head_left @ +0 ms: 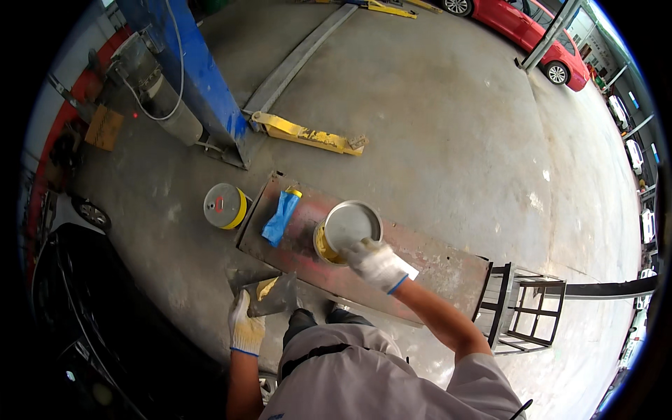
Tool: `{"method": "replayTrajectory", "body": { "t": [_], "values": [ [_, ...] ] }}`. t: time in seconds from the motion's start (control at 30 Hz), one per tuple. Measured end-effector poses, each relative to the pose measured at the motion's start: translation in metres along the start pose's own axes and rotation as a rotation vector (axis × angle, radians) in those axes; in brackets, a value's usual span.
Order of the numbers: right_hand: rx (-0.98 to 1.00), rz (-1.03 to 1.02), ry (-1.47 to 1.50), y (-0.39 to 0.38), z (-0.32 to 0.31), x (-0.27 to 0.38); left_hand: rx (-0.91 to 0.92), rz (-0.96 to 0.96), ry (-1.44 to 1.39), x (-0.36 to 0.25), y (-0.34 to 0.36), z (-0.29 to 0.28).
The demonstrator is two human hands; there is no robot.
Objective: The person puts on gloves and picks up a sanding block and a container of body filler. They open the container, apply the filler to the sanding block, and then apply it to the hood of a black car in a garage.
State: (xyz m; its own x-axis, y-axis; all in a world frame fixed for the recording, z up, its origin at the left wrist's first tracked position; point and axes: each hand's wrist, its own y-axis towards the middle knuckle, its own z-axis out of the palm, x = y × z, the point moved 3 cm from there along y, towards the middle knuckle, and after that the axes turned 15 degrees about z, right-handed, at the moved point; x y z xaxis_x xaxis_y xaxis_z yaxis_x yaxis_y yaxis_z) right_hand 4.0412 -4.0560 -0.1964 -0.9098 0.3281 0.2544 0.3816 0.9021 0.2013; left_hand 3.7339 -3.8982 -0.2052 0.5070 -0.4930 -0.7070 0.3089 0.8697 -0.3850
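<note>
My left hand (247, 323), in a white knitted glove with a blue cuff, grips the edge of a dark flat board (282, 297). A dab of yellow paste (266, 288) lies on that board. My right hand (374, 264), gloved the same way and slightly blurred, holds the near edge of a round grey lid (354, 222). The lid covers most of an open can (320, 245), whose yellow inside shows at the left. My right fingertips are partly hidden. Left of the can lies a crumpled blue item (281, 218) with a yellow end.
The can stands on a worn reddish metal bench (434, 269). A yellow-banded drum (225, 206) is on the floor at its left, and a black metal frame (521, 308) at its right. Beyond are a blue lift post (203, 70), a yellow lift arm (308, 134) and a red car (518, 28). A dark car (105, 294) is at left.
</note>
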Motion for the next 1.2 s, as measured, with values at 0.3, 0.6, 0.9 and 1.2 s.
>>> {"method": "replayTrajectory", "body": {
  "t": [0.3,0.6,0.9,1.2],
  "values": [
    [0.275,0.035,-0.128,-0.017,0.087,0.007,-0.069,0.067,-0.017,-0.003,-0.006,-0.033],
    [0.266,0.103,-0.008,-0.007,0.072,0.013,-0.112,0.056,-0.010,0.008,-0.002,-0.032],
    [-0.012,0.975,0.137,-0.092,0.104,-0.149,-0.063,0.100,0.035,-0.015,-0.008,-0.020],
    [0.466,1.033,0.310,-0.135,0.137,-0.127,-0.141,0.098,-0.001,-0.017,-0.007,0.005]
  ]
}}
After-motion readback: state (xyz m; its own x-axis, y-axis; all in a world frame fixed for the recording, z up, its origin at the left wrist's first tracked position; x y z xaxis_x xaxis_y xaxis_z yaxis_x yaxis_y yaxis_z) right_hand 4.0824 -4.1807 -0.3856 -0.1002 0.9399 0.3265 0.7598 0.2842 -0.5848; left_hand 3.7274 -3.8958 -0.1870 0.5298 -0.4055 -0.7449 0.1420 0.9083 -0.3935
